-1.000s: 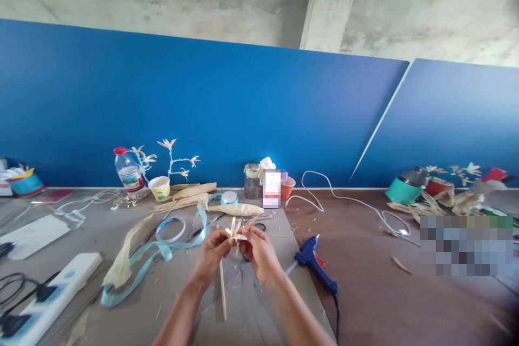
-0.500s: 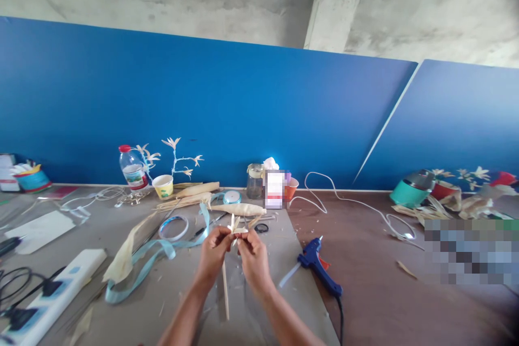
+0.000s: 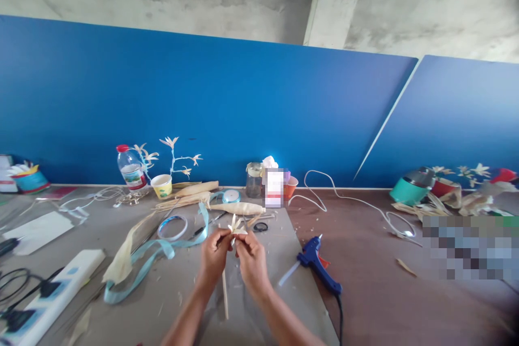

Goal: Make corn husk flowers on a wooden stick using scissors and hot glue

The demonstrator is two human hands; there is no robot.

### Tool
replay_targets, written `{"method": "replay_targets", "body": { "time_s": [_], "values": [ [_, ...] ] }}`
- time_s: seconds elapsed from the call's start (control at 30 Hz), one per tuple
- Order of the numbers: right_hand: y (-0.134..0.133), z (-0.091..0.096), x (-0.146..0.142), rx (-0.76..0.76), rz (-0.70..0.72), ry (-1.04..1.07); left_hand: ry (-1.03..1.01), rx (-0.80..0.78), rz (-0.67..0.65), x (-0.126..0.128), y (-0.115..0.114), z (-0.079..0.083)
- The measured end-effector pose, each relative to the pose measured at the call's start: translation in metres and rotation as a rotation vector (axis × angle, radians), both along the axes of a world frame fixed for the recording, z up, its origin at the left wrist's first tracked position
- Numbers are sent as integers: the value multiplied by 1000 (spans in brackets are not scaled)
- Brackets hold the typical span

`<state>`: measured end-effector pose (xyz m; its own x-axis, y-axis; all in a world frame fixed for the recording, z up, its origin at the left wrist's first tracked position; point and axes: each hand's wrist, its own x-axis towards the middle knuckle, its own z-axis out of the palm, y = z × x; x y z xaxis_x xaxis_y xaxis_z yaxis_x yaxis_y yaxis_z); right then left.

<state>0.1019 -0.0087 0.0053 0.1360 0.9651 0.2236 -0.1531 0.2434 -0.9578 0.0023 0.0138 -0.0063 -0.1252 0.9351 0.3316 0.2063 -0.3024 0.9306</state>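
Between my two hands, above the grey part of the table, is a small cream flower [image 3: 235,225] with narrow pointed petals, like dried husk. My left hand [image 3: 214,253] pinches it from the left, near its base. From the other side, the fingertips of my right hand [image 3: 252,257] are closed on its right petals. The fingers hide the flower's base. Below my hands a thin pale stick [image 3: 225,294] points toward me; I cannot tell whether it touches them. Beyond them lies a dried corn husk [image 3: 237,208].
A blue glue gun [image 3: 318,265] lies at right, its cord running toward me. At left are a light blue ribbon [image 3: 140,262], a tape roll [image 3: 173,228] and a white power strip [image 3: 60,297]. Behind stand a yellow cup [image 3: 162,187], a bottle [image 3: 132,170] and a glass jar [image 3: 254,181].
The petals between my fingers have turned a little and now look more spread. Both hands stay in nearly the same place, still pinching. The view has shifted very slightly.
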Motion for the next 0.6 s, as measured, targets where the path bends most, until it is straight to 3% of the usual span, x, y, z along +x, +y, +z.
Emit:
{"method": "replay_targets", "body": {
  "time_s": [0.27, 0.6],
  "values": [
    [2, -1, 3, 57, -38, -20, 120, 124, 4, 5, -11, 5],
    [0, -5, -4, 1, 3, 42, -13, -34, 3, 2, -3, 8]
  ]
}}
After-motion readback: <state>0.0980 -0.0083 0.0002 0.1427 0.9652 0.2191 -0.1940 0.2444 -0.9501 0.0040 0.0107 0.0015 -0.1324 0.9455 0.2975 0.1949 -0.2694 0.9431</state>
